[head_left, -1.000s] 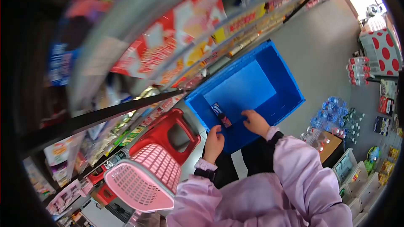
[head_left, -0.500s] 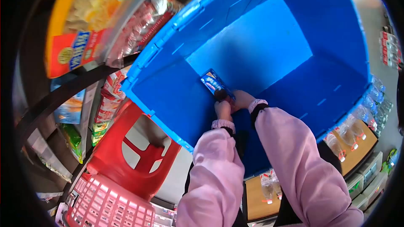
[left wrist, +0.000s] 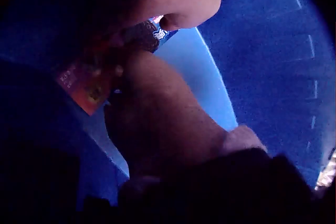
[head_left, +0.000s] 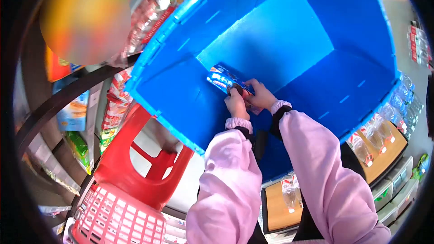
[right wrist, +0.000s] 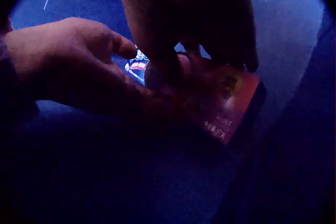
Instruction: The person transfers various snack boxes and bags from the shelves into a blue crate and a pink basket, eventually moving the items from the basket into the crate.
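A blue Oreo cookie box (head_left: 221, 79) with white lettering is held at an angle inside the large blue crate (head_left: 158, 90), near its left end. My left hand (head_left: 237, 106) grips its near side, the thumb lying over the printed face. From the right, my right hand (head_left: 263, 96) grips the box's lower end, fingers bent over it. The two hands nearly meet. In the right wrist view, the box's reddish end (right wrist: 231, 103) with small print sticks out below the right hand (right wrist: 189, 19), and the left hand (right wrist: 79, 61) reaches in from the left.
A red plastic stool (head_left: 135, 171) and a pink basket (head_left: 120, 221) stand left of the crate. Shelves with snack packets (head_left: 120, 90) run along the left. Bottles (head_left: 289, 192) stand on brown boards below and at the right.
The box lay in the crate with both hands apart from it; now both hold it, and its lettered face has turned more into view. The head view has moved closer to the crate.
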